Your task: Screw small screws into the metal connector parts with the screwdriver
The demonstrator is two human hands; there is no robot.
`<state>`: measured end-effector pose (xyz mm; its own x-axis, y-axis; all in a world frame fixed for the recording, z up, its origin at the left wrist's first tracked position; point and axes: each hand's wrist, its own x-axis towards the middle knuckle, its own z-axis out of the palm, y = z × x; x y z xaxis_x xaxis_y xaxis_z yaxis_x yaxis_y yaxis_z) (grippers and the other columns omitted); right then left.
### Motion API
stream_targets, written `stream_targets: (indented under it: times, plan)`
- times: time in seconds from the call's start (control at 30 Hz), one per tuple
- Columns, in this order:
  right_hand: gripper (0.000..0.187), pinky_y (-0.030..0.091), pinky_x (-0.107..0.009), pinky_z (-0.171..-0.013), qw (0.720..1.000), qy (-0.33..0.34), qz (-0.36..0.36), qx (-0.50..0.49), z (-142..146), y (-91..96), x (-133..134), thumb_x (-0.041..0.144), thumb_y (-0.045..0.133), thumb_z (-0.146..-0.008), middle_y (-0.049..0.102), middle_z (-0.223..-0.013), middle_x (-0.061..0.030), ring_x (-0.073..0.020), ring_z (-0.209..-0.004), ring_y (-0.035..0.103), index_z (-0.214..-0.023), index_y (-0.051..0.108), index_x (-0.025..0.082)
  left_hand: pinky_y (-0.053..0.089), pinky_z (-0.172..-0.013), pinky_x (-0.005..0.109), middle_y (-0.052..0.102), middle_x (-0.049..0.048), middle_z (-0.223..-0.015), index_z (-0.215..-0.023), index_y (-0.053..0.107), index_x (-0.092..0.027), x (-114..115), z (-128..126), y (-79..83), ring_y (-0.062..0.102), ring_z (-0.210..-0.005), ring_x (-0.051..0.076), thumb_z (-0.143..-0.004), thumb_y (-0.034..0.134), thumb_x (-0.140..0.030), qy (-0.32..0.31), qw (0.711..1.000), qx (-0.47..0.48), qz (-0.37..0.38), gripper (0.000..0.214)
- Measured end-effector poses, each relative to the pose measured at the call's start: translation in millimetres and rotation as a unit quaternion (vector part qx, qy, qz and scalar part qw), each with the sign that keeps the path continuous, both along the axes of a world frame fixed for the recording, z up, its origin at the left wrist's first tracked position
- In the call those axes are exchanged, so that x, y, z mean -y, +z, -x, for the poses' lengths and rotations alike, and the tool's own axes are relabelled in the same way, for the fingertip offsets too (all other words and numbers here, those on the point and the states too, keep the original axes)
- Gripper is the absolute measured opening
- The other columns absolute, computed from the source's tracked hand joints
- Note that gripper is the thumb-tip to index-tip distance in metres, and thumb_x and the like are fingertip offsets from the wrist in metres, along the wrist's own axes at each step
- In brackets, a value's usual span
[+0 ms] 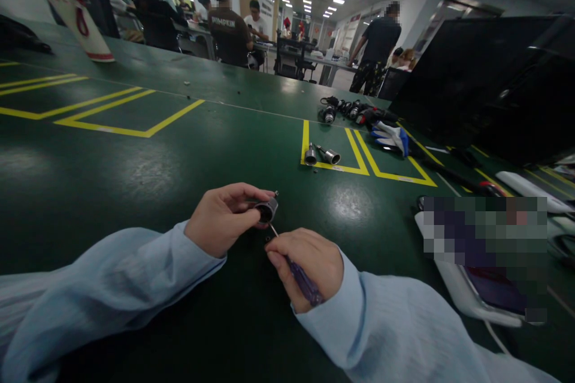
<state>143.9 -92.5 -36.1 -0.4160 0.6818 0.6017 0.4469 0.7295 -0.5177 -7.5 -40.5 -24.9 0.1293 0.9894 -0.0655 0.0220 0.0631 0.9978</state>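
A: How do the hands sit in the head view?
B: The left hand (227, 215), thumb against fingers, pinches a grey, hollow, round-mouthed metal part (274, 208) above the dark green tabletop (251, 149). The right hand (309, 263) curls closed around a slim tool with a translucent purple handle (303, 283), its thin shaft reaching the part's mouth.
A: Any writing?
B: "PUMPKIN", on a seated person's brown shirt (228, 35).
A: And the part?
B: Dark inside, opening turned toward the camera.
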Motion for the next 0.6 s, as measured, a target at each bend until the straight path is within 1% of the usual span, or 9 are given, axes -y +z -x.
stream_targets:
  times: [0.1,0.27,0.37,0.47,0.53,0.6]
  plan:
    - [0.014,0.047,-0.023,-0.065,1.000,-0.007,-0.010,-0.008,0,-0.9,0,0.013,0.043,-0.078,0.065,-0.070,-0.0052,-0.0126,-0.065,0.060,-0.078,0.057,0.016,0.057,-0.058,0.025,0.069,0.0047,-0.093,-0.070,0.062,-0.015,1,0,0.2,0.066,-0.074,0.019,-0.056,0.067,-0.014,-0.002,1.000,0.010,0.002,0.015]
    - [0.015,0.048,-0.025,-0.065,1.000,0.000,0.003,0.007,-1,0.9,1,0.013,0.042,-0.079,0.066,-0.071,-0.0054,-0.0133,-0.066,0.060,-0.080,0.057,0.016,0.056,-0.058,0.026,0.069,0.0044,-0.093,-0.070,0.062,-0.015,1,0,0.6,0.066,-0.072,0.018,-0.057,0.066,-0.014,-0.001,1.000,0.000,-0.009,0.013]
    - [0.015,0.048,-0.025,-0.066,1.000,0.004,0.003,0.003,-1,1.4,0,0.013,0.043,-0.079,0.066,-0.072,-0.0055,-0.0131,-0.067,0.060,-0.081,0.057,0.016,0.056,-0.059,0.027,0.069,0.0045,-0.093,-0.069,0.062,-0.015,2,0,1.7,0.066,-0.073,0.018,-0.057,0.066,-0.014,-0.002,1.000,-0.001,-0.001,0.013]
    - [0.015,0.048,-0.024,-0.066,1.000,0.007,0.013,-0.008,-3,4.4,2,0.013,0.044,-0.079,0.066,-0.073,-0.0051,-0.0125,-0.068,0.060,-0.081,0.058,0.016,0.055,-0.057,0.025,0.070,0.0038,-0.089,-0.067,0.062,-0.015,1,-1,1.7,0.066,-0.073,0.018,-0.056,0.065,-0.013,0.001,1.000,0.003,0.005,0.012]
    - [0.014,0.047,-0.025,-0.065,0.999,0.000,0.034,-0.036,-5,8.3,4,0.013,0.046,-0.079,0.066,-0.070,-0.0046,-0.0123,-0.066,0.059,-0.079,0.059,0.016,0.055,-0.055,0.023,0.070,0.0034,-0.088,-0.067,0.061,-0.015,0,-1,0.8,0.066,-0.069,0.016,-0.056,0.064,-0.012,0.001,1.000,0.002,0.005,0.011]
    - [0.015,0.046,-0.026,-0.061,0.993,-0.031,0.062,-0.095,-8,11.6,7,0.015,0.047,-0.079,0.064,-0.064,-0.0037,-0.0121,-0.060,0.058,-0.071,0.060,0.015,0.055,-0.055,0.022,0.069,0.0036,-0.087,-0.068,0.061,-0.014,-2,1,-0.2,0.065,-0.067,0.015,-0.057,0.064,-0.012,0.000,1.000,-0.003,0.005,0.012]
